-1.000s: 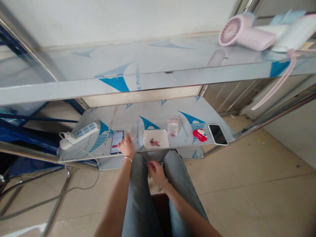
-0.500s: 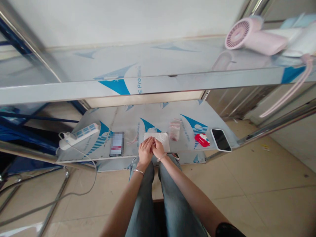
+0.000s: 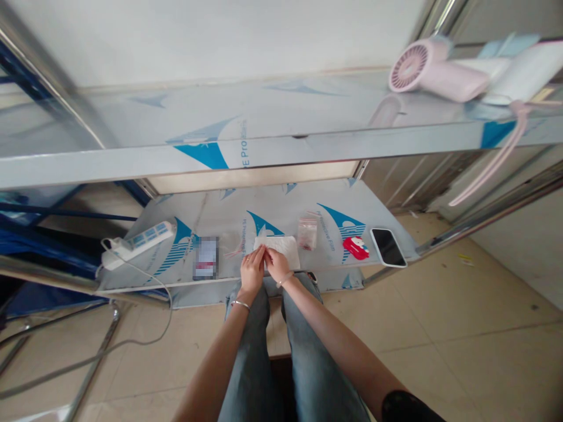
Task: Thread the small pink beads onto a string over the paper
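My left hand [image 3: 252, 271] and my right hand [image 3: 277, 265] meet at the fingertips over the near left part of a white tissue-like sheet [image 3: 288, 251] on the lower shelf. The fingers of both are closed in a pinch. A small translucent piece [image 3: 263, 232] shows just beyond the fingertips; what it is I cannot make out. Right of the sheet lies a clear zip bag [image 3: 307, 231] with reddish-brown contents. On the left is a flat clear packet with pink strands [image 3: 234, 249].
Along the lower shelf [image 3: 211, 211] are a power strip [image 3: 149, 236] with a cable, a blurred-out flat rectangle [image 3: 206, 258], a red pouch [image 3: 355, 248] and a white-edged phone [image 3: 389, 247]. An upper shelf [image 3: 281, 143] crosses above, bearing a pink handheld fan [image 3: 440, 70].
Both hands have shifted a little left over the sheet, from being folded together to touching at the fingertips. The translucent piece now shows beyond them. The view has moved slightly.
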The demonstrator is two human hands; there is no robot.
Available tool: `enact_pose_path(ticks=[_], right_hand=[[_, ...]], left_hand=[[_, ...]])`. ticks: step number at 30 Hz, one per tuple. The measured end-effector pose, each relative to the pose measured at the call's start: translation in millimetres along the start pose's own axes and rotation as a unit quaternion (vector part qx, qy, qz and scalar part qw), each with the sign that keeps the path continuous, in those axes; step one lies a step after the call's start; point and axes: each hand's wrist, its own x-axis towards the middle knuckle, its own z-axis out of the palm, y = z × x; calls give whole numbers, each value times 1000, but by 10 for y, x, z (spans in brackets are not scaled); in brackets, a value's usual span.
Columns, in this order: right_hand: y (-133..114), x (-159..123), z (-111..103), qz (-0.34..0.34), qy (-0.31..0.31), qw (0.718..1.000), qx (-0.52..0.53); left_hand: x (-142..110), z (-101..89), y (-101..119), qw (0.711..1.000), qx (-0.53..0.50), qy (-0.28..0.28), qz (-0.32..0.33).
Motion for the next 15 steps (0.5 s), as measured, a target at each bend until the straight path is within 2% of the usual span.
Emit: enact_pose_path(ticks=[3, 10, 15], right_hand=[[36, -11, -59, -24, 30, 999, 22], [98, -75, -329, -32, 92, 995, 19], [128, -117, -448, -36, 97, 995, -8]], left_hand=[[28, 1, 39, 1000, 6, 5, -13], [127, -3, 246, 999, -13, -23, -32], [164, 4, 340, 996, -54, -60, -24]])
